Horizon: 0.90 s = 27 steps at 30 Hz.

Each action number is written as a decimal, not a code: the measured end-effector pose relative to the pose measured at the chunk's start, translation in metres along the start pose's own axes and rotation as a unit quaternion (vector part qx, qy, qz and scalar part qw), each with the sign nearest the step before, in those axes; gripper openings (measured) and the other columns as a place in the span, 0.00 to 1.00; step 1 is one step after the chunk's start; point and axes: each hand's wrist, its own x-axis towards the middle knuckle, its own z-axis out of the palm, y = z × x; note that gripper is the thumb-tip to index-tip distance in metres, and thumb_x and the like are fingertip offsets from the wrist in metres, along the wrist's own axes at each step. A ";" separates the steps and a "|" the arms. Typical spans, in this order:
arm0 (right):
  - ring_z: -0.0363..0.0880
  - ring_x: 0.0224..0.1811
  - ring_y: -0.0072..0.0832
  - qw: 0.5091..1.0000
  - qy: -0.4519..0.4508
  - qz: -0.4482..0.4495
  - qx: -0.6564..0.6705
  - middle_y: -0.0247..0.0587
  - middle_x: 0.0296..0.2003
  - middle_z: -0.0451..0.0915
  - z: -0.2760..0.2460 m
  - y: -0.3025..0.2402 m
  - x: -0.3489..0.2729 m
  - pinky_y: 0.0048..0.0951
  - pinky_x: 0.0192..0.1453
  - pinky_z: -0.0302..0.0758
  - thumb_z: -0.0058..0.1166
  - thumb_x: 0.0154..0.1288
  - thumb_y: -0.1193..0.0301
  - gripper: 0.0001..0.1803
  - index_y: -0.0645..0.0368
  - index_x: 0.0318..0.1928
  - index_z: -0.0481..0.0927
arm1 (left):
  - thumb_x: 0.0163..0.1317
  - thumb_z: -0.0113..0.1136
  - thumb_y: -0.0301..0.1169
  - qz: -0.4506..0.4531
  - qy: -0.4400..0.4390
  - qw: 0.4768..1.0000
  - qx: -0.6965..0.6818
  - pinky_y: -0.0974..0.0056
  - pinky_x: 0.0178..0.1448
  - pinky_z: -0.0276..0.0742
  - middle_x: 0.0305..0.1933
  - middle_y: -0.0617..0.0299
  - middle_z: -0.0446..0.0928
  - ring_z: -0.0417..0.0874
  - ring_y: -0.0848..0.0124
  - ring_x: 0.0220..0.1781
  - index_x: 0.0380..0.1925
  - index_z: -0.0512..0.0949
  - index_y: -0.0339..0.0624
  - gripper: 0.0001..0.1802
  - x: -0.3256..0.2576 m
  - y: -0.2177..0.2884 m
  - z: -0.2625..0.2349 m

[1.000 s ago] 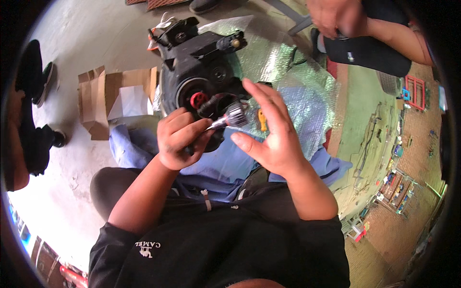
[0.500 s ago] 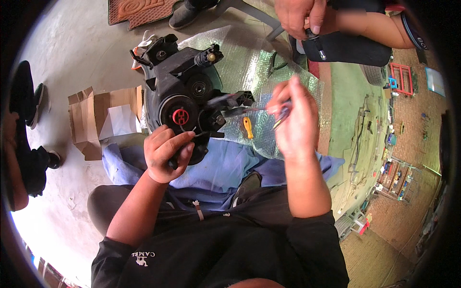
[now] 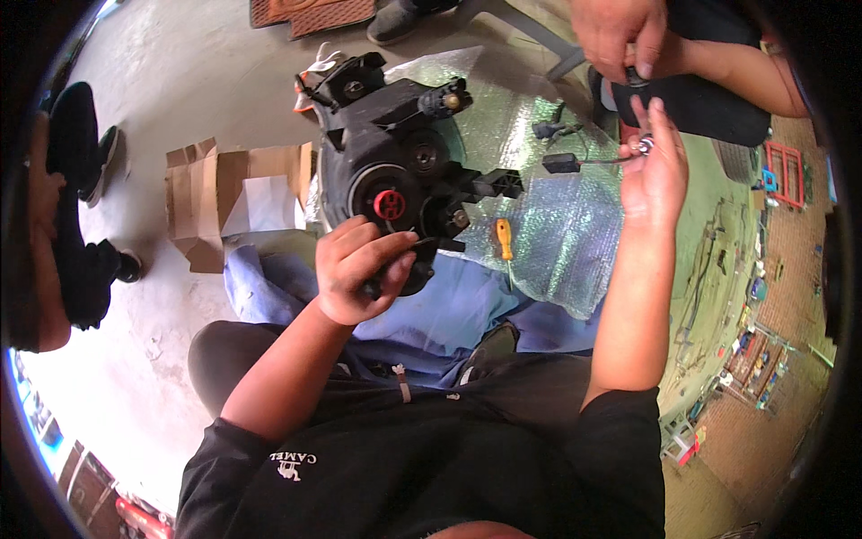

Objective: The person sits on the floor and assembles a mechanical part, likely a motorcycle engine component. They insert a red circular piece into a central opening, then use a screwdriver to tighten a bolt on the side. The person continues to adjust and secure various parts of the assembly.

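A black car headlight housing [image 3: 395, 135], back side up with a red round piece [image 3: 389, 205] on it, lies in front of me. My left hand [image 3: 355, 269] is closed around its near lower edge; the fingertips hide part of that edge. Off to the right, my right hand [image 3: 657, 175] is raised, pinching a thin cable with a black plug [image 3: 563, 163] hanging out to the left. A small shiny part [image 3: 645, 144] shows between its fingers. Just beyond it is another person's hand [image 3: 621, 36], holding a dark-based part [image 3: 637, 76]; the two hands nearly meet.
Bubble wrap [image 3: 557, 242] lies under the work, with a yellow-handled screwdriver [image 3: 504, 239] and a dark wired piece [image 3: 557, 128] on it. Blue cloth [image 3: 431, 310] lies before my legs. An opened cardboard box [image 3: 202, 202] is at left, near another person's legs [image 3: 85, 225].
My right hand has moved up and right, close to the other person's hand, carrying the cable. The left hand keeps its hold on the housing. The whole view has shifted slightly.
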 end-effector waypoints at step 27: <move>0.67 0.23 0.15 0.976 -0.136 0.116 0.121 0.39 0.48 0.83 0.008 0.006 -0.040 0.21 0.31 0.68 0.55 0.73 0.64 0.13 0.53 0.54 0.78 | 0.43 0.66 0.18 -0.005 -0.002 1.000 0.005 0.62 0.22 0.60 0.19 0.62 0.67 0.66 0.65 0.18 0.35 0.83 0.36 0.15 0.001 0.002 0.002</move>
